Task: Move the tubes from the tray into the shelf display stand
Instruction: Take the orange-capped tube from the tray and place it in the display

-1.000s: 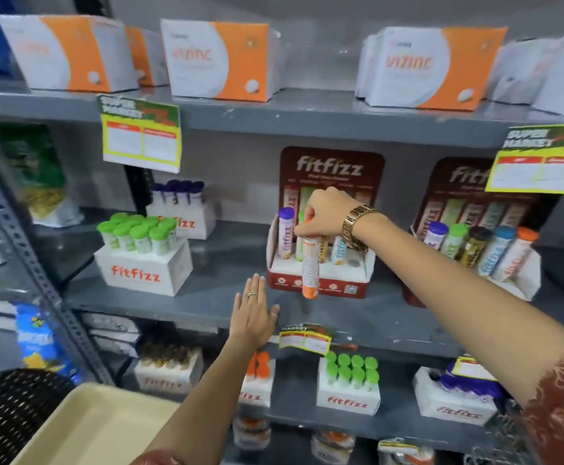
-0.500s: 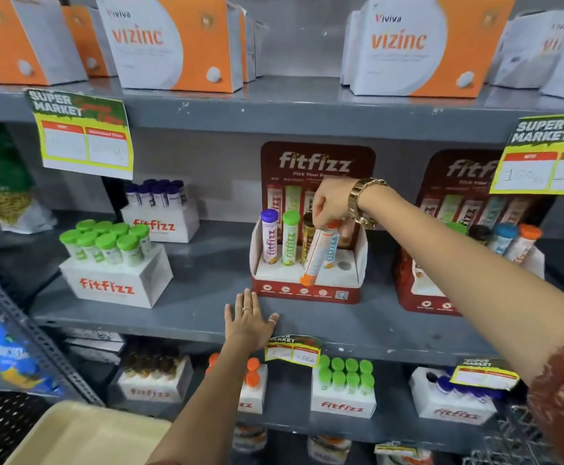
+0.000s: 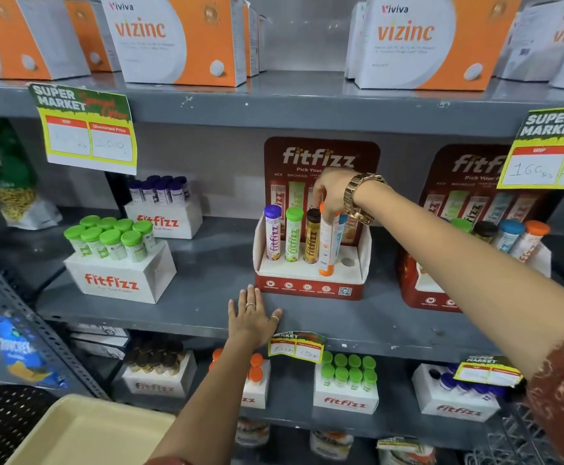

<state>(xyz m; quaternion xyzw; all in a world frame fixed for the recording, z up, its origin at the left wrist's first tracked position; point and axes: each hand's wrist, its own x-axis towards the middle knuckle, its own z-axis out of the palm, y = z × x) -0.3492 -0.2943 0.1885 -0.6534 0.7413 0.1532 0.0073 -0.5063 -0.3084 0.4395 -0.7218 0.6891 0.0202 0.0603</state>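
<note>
A red fitfizz display stand point(image 3: 307, 290) sits on the middle shelf. In it stand a purple-capped tube point(image 3: 272, 234), a green-capped tube point(image 3: 293, 234) and a black-capped tube point(image 3: 311, 238). My right hand point(image 3: 332, 193) grips the top of an orange tube point(image 3: 327, 246), held nearly upright over the stand's base with its orange lower end at the front edge. A blue tube point(image 3: 340, 231) stands just behind it. One empty hole point(image 3: 347, 262) shows at the stand's right. My left hand point(image 3: 252, 318) lies flat on the shelf edge, fingers spread. The cream tray point(image 3: 83, 434) is at bottom left.
A second red display stand point(image 3: 421, 290) with several tubes is on the right. White fitfizz boxes point(image 3: 119, 280) of green-capped tubes stand on the left. Price tags point(image 3: 88, 135) hang from the shelf edges. Vizinc cartons point(image 3: 173, 38) fill the top shelf. More boxes sit below.
My right hand has carried the orange tube from in front of the stand up over its base and tipped it nearly upright. My left hand stays on the shelf.
</note>
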